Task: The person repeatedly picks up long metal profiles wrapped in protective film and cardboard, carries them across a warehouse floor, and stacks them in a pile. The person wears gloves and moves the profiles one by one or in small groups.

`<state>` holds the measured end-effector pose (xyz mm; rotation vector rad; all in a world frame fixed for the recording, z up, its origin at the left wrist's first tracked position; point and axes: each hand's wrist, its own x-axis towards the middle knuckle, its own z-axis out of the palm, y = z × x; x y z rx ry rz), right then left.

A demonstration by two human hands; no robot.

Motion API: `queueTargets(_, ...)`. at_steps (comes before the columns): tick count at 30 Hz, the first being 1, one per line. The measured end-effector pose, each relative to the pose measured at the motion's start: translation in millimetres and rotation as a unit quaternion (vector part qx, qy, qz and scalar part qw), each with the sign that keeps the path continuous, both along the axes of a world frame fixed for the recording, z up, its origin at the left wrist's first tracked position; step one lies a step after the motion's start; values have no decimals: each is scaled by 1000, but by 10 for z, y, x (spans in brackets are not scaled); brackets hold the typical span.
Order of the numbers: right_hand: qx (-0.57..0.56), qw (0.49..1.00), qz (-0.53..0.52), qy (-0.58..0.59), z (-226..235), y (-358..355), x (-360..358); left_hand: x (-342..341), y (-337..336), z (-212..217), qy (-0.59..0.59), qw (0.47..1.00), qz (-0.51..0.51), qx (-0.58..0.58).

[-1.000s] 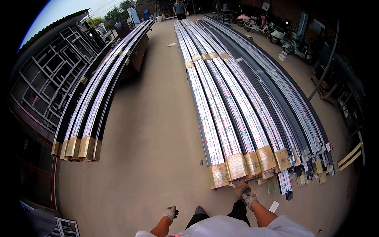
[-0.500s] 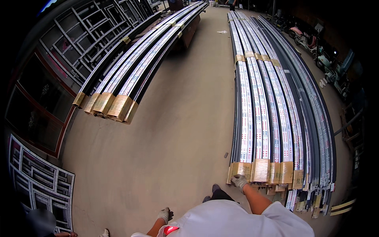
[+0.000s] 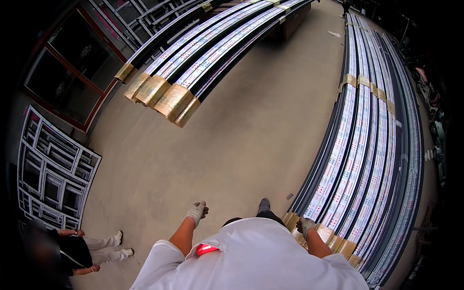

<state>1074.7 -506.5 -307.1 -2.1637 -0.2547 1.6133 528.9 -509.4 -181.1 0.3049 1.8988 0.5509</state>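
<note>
Long profile bundles (image 3: 338,159) in printed white film stretch away on the right, their near ends wrapped in brown tape. My right hand (image 3: 305,225), in a pale glove with dark fingers, overlaps the taped end (image 3: 291,221) of the leftmost bundle. Its fingers are curled; whether they grip the bundle is hidden. My left hand (image 3: 197,212), gloved alike, hangs in the open space left of my body, loosely closed with nothing visible in it. More profile bundles (image 3: 212,60) with taped ends (image 3: 174,101) jut out from the upper left, raised off the ground.
Metal lattice frames (image 3: 58,169) stand at the left, below a red-framed door (image 3: 75,67). A person (image 3: 72,251) in dark top and pale trousers is at the lower left. A small grey block (image 3: 289,196) lies by the right bundles. Parked scooters (image 3: 430,92) line the far right.
My view has turned, shifting both groups of bundles to the right. My left hand has come up and forward. My right hand stays by the taped ends. The person at lower left shows more fully.
</note>
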Motion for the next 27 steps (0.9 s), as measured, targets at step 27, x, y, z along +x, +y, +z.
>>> queueTargets(27, 266, 930, 246, 57, 1914, 4407, -4766, -3897, 4533, 1549, 577, 741, -8, 343)
